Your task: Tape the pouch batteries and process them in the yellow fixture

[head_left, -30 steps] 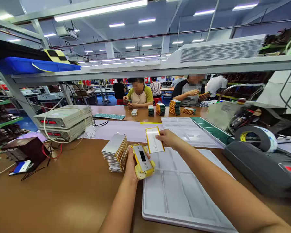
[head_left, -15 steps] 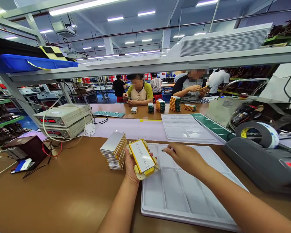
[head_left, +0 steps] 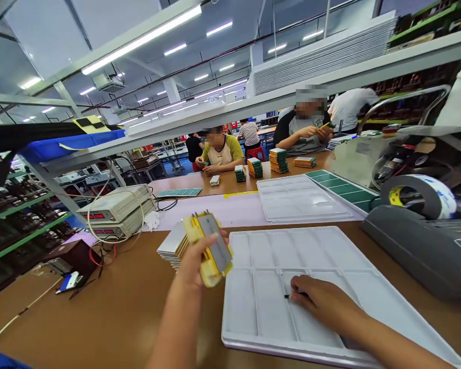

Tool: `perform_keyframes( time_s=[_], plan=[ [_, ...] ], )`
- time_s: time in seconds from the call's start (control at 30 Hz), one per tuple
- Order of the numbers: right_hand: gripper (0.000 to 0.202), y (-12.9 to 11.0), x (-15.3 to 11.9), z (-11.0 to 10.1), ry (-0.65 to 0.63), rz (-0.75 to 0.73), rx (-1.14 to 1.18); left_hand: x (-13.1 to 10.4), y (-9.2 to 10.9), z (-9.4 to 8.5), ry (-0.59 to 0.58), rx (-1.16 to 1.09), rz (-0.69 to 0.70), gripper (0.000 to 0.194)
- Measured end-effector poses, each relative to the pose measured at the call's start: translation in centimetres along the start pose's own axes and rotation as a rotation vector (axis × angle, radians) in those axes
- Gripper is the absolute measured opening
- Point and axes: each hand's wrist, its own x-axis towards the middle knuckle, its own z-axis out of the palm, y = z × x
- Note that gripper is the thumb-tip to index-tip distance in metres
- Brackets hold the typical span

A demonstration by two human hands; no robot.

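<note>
My left hand (head_left: 193, 262) is closed around a flat pouch battery (head_left: 216, 245) with yellow edges, together with a pale yellow holder (head_left: 209, 275) under it. The battery is tilted and slightly blurred. Just behind that hand, partly covered by it, stands a stack of silver pouch cells (head_left: 171, 245). My right hand (head_left: 326, 303) is low over a white compartment tray (head_left: 240, 307), fingers pinched. A tiny dark piece (head_left: 287, 296) shows at its fingertips; its kind is too small to make out.
At the right sit a grey machine (head_left: 411, 256) and a roll of tape (head_left: 418, 197). Stacked meters (head_left: 117, 207) and a dark box (head_left: 79, 261) with wires stand at the left. Across the bench, two people work near several battery stacks (head_left: 278, 161) and another white tray (head_left: 299, 200).
My right hand has moved down from beside the battery to over the tray. My left hand has tilted the battery, now with fingers over its face. The whole view has also tilted.
</note>
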Motion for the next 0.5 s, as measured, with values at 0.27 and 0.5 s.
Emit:
perform_keyframes(
  time_s=[0.27, 0.5],
  plan=[
    [0.014, 0.7, -0.1, 0.6, 0.031, -0.069, -0.031, 2.7, 10.7, -1.3, 0.322, 0.848, 0.171, 0.054],
    [0.012, 0.7, 0.1, 0.3, 0.022, -0.065, -0.024, 5.5, 9.4, -3.9, 0.519, 1.269, 0.113, 0.049]
  ],
)
